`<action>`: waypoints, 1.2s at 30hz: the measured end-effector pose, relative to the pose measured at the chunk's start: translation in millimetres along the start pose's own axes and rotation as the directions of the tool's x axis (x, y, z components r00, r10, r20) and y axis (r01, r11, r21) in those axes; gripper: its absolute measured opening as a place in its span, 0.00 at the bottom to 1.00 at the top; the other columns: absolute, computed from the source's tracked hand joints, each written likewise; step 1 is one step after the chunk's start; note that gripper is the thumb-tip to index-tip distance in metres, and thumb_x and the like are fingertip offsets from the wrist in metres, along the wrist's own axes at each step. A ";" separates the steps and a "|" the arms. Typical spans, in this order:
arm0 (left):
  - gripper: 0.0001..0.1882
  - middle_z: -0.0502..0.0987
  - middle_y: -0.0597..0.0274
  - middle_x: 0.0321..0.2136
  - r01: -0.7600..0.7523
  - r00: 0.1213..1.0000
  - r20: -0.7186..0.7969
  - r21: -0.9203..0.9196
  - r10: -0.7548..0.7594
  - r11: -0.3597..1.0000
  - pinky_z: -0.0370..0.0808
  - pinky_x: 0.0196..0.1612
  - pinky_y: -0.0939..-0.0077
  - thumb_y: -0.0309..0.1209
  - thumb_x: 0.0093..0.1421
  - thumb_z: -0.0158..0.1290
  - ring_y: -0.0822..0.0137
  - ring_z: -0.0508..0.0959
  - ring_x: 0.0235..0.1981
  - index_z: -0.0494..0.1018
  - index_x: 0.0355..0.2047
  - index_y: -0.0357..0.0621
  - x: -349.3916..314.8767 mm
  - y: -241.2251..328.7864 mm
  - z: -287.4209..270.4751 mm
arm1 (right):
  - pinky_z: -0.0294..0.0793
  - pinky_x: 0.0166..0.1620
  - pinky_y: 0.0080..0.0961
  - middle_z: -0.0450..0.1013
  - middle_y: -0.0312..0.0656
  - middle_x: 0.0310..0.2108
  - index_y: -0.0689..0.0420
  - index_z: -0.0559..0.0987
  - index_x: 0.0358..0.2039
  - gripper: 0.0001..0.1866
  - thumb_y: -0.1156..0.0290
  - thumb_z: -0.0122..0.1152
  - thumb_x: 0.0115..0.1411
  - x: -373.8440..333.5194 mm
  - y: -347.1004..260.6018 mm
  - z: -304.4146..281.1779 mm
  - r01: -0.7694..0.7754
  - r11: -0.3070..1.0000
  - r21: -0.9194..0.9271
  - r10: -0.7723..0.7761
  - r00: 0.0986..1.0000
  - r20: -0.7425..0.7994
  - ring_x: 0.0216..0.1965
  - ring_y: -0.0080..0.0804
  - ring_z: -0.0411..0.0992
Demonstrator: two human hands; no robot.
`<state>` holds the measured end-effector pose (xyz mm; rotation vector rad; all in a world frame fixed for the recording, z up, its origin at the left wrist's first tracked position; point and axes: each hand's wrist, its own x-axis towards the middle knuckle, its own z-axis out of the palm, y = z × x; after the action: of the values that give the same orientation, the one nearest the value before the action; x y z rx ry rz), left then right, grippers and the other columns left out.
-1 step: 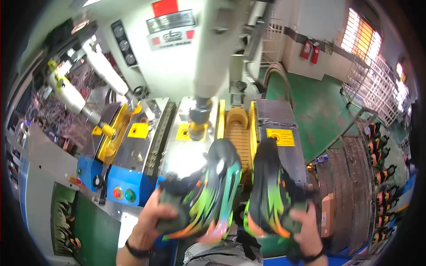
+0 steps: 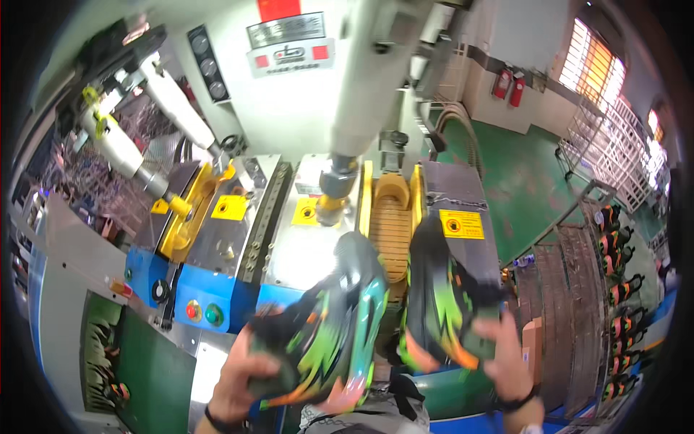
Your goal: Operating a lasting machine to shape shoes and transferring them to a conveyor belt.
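Observation:
Each of my hands grips a black sneaker with green and orange markings, held in front of a machine. My left hand [image 2: 242,376] is closed at the heel of the left sneaker [image 2: 329,336], which is tilted so a glossy teal and pink side strip shows. Around the heel end of the right sneaker [image 2: 437,311], my right hand [image 2: 510,362] is closed. Both toes point away from me, toward a yellow-walled slot [image 2: 392,231] with a ribbed bed. Motion blurs the heels and fingers slightly.
A white press arm with a yellow-ringed tip [image 2: 332,206] hangs over the metal top, left of the slot. Red and green buttons [image 2: 204,312] sit on a blue panel. Beside a slatted rack [image 2: 571,311] at right, several similar shoes [image 2: 625,318] stand in a row.
The view has shifted slightly, so the machine sits a little farther right. My left hand and its sneaker have dropped a bit; my right hand has moved slightly up and right.

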<state>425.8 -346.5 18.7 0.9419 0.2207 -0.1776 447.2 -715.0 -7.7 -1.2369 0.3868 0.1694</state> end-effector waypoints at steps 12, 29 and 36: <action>0.33 0.71 0.50 0.49 0.080 0.633 -0.769 -0.044 -0.085 0.996 0.71 0.52 0.62 0.35 0.46 0.56 0.54 0.73 0.48 0.65 0.53 0.38 -191.2 -109.5 -184.3 | 0.74 0.39 0.34 0.72 0.53 0.35 0.73 0.71 0.39 0.22 0.75 0.62 0.43 259.8 11.4 133.5 0.006 0.611 -0.792 -0.115 0.990 -0.081 0.36 0.39 0.74; 0.18 0.76 0.54 0.39 0.112 0.523 -0.798 -0.284 -0.299 0.952 0.79 0.30 0.66 0.26 0.49 0.51 0.55 0.79 0.37 0.70 0.43 0.42 -173.1 -92.5 -242.0 | 0.66 0.55 0.42 0.66 0.69 0.48 0.77 0.59 0.51 0.33 0.69 0.58 0.49 207.9 54.1 150.3 0.185 0.291 -0.939 -0.497 0.868 0.017 0.52 0.62 0.66; 0.24 0.75 0.52 0.41 0.176 0.625 -0.702 -0.298 -0.341 0.938 0.79 0.29 0.68 0.28 0.49 0.51 0.54 0.79 0.37 0.67 0.49 0.39 -187.7 -96.5 -292.3 | 0.51 0.60 0.61 0.60 0.61 0.57 0.65 0.64 0.56 0.35 0.59 0.61 0.52 27.3 149.8 298.9 0.803 0.169 -0.572 -0.493 0.571 0.656 0.60 0.58 0.57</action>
<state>189.3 -153.6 -173.2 0.7260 1.1423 -0.0181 480.9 -386.9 -68.9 -2.2290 -0.7188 -0.2714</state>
